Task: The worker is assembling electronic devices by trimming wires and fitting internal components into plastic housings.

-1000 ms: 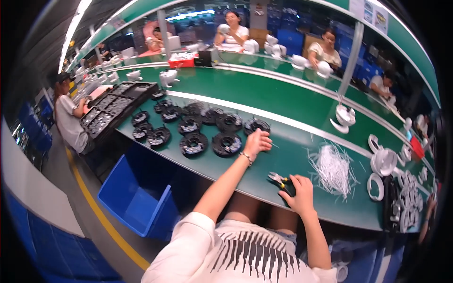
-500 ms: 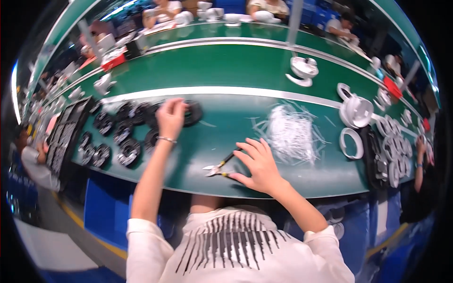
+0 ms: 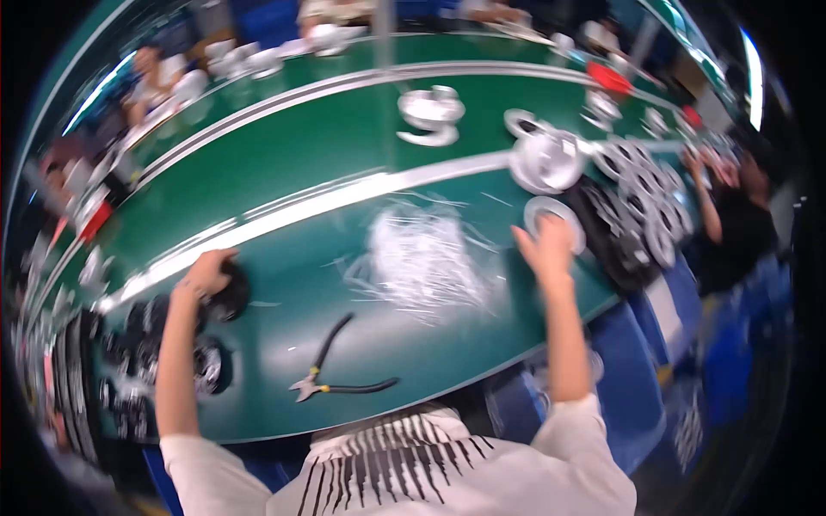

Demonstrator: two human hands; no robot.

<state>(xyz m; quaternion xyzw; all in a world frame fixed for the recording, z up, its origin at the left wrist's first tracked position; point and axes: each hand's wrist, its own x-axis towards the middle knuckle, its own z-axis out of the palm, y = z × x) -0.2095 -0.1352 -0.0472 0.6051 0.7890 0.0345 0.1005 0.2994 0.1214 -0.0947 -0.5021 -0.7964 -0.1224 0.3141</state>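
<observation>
At the left, my left hand (image 3: 206,273) is closed over the edge of a black ring-shaped part (image 3: 232,297); blur hides the fingertips. On the other side, my right hand (image 3: 549,245) reaches to a white ring (image 3: 568,215), thumb spread away from the fingers, which overlap the ring's opening. Diagonal cutters (image 3: 320,378) with black handles and yellow collars lie on the green table, jaws pointing left, handles spread. A heap of thin white plastic strips (image 3: 422,258) lies between my hands.
Several black round parts (image 3: 211,365) crowd the left, beside black trays (image 3: 73,378). White housings (image 3: 546,159), a black tray (image 3: 611,236) and several white rings (image 3: 645,193) stand right. A white part (image 3: 430,112) sits on the green belt (image 3: 318,129). Other people work beyond and at right.
My right hand has let go of the cutters and moved right to the white ring. My left hand stays at the black parts. The view has swung right and tilted.
</observation>
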